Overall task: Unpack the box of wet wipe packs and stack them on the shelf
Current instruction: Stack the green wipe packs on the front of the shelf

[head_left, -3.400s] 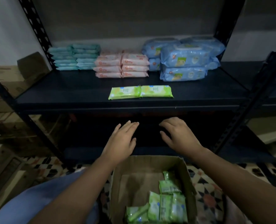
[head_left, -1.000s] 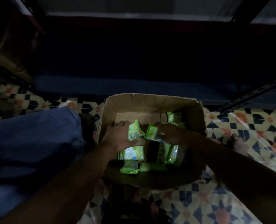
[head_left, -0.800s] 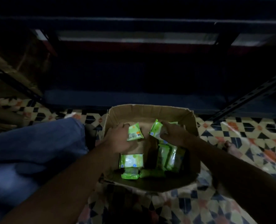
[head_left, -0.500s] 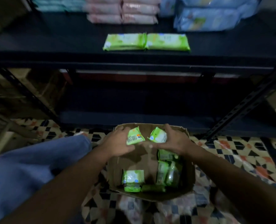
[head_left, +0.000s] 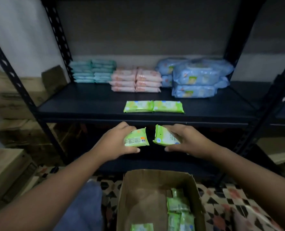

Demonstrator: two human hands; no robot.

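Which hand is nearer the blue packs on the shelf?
Right. The right hand is below the blue packs, toward the left; the left hand is farther left, below the pink ones.

Both arms outstretched, left hand (head_left: 116, 142) and right hand (head_left: 187, 142) each curled around something.

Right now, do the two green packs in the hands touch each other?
Apart. The head view shows a dark gap between the pack in the left hand, the left green pack, and the right green pack in the right hand.
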